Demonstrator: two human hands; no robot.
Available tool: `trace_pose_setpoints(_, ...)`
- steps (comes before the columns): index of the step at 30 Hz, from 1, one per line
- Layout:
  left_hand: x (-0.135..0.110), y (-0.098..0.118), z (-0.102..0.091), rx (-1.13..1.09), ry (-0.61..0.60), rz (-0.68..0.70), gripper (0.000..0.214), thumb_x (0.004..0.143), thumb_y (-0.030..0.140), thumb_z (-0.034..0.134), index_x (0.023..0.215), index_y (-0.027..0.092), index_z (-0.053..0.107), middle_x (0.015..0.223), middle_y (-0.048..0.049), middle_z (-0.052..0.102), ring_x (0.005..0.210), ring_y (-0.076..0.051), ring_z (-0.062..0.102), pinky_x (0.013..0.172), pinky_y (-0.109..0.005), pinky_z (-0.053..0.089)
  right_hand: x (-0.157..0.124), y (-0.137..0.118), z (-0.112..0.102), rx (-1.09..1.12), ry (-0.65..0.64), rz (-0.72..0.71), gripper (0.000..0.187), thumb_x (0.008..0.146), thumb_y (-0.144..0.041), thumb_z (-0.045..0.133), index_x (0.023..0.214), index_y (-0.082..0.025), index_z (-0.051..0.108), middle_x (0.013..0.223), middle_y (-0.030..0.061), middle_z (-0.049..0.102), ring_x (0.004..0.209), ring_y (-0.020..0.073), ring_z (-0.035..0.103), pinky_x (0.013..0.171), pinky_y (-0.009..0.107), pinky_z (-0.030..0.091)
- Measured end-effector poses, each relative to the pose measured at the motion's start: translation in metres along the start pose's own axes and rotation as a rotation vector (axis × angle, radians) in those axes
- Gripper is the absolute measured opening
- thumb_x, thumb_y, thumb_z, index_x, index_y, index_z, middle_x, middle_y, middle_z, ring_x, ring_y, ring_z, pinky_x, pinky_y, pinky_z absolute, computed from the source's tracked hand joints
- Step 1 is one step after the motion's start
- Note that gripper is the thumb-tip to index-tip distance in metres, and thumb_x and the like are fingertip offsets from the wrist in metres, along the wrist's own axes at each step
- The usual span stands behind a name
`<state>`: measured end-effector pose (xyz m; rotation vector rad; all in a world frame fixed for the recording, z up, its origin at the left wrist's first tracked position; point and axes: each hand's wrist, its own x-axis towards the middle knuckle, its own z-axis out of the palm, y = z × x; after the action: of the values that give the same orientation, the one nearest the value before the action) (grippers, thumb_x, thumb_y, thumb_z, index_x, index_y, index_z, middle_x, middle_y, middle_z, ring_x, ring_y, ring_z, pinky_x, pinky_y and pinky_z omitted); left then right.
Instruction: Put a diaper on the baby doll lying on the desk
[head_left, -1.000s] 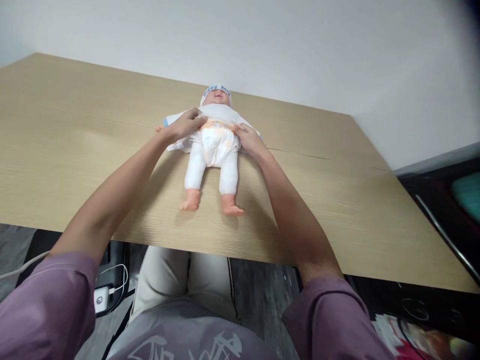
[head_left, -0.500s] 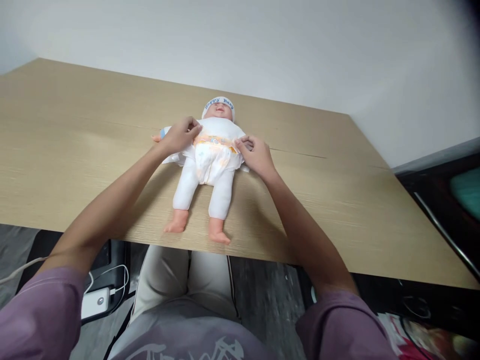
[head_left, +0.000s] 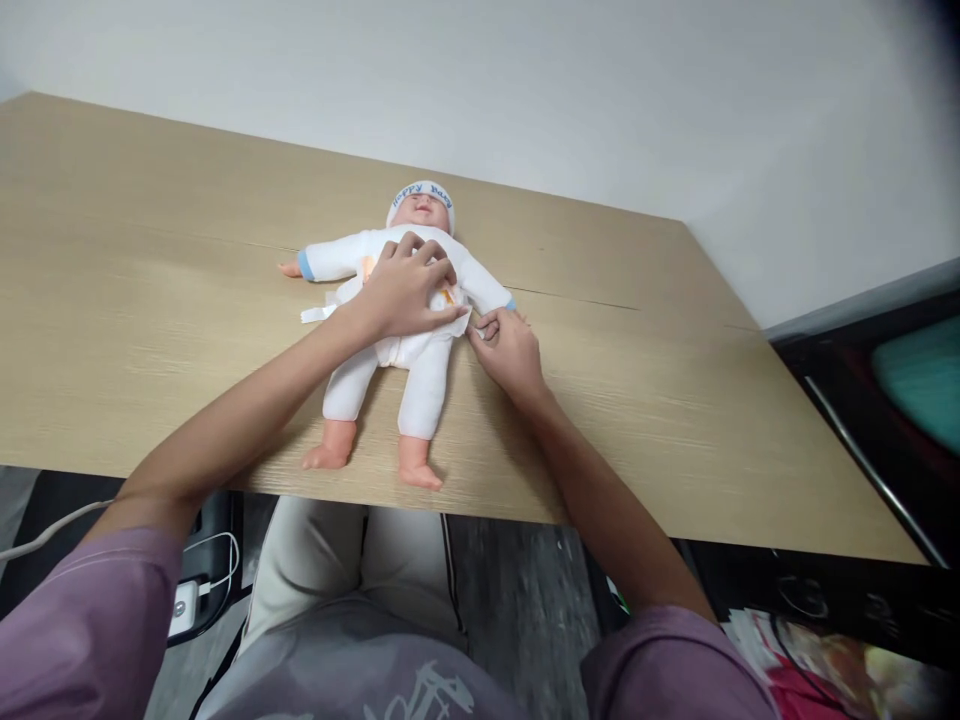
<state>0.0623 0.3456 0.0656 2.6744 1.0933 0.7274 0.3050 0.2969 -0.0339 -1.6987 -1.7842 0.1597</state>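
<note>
A baby doll (head_left: 424, 390) in white clothing and a lettered cap lies on its back, feet toward me. A white diaper (head_left: 405, 350) with orange print is around its hips. My left hand (head_left: 411, 290) lies spread over the diaper's front, covering most of the print, with the thumb toward the side edge. At that same side, my right hand (head_left: 508, 345) pinches the white side tab (head_left: 481, 328) of the diaper between thumb and fingers. On the opposite side, another white tab (head_left: 319, 312) sticks out loose onto the table.
The wooden table (head_left: 660, 420) runs back to a pale wall (head_left: 525, 90). A white power bank (head_left: 184, 607) with a cable sits below the table's front edge at left. Dark furniture (head_left: 885, 380) stands at the right, with colourful packages (head_left: 832, 660) beneath.
My left hand has moved from the diaper's left side across onto its front. My right hand has gone slightly lower and now pinches the side tab. The view has shifted a little.
</note>
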Motion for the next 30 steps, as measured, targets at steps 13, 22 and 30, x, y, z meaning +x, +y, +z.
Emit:
trace_pose_setpoints(13,-0.001,-0.006,0.009,0.056,-0.006,-0.051,0.061,0.086,0.059,0.089,0.136,0.027,0.076,0.155,-0.0179,0.063,0.150,-0.055,0.044,0.124,-0.071,0.035,0.011,0.007,-0.021,0.363,-0.176,0.164,0.046,0.095,-0.067,0.068,0.075,-0.027,0.060,0.069,-0.0015,0.056,0.070,0.0206,0.052,0.070,0.035,0.041)
trace_pose_setpoints(22,-0.002,-0.004,0.013,0.096,0.006,-0.045,0.059,0.086,0.055,0.088,0.137,0.027,0.076,0.155,-0.0181,0.063,0.146,-0.054,0.048,0.120,-0.069,0.038,0.027,-0.032,-0.010,0.668,-0.188,0.070,0.054,0.093,-0.079,0.070,0.081,-0.028,0.055,0.072,-0.0035,0.052,0.068,0.0169,0.049,0.067,0.034,0.046)
trace_pose_setpoints(30,-0.003,-0.005,0.012,0.095,0.015,-0.044,0.060,0.087,0.056,0.086,0.137,0.025,0.075,0.150,-0.0191,0.066,0.142,-0.052,0.050,0.117,-0.067,0.041,0.031,-0.065,0.001,0.475,-0.114,-0.034,0.039,0.104,-0.066,0.063,0.092,-0.029,0.056,0.082,0.0000,0.064,0.074,0.0200,0.060,0.072,0.036,0.055)
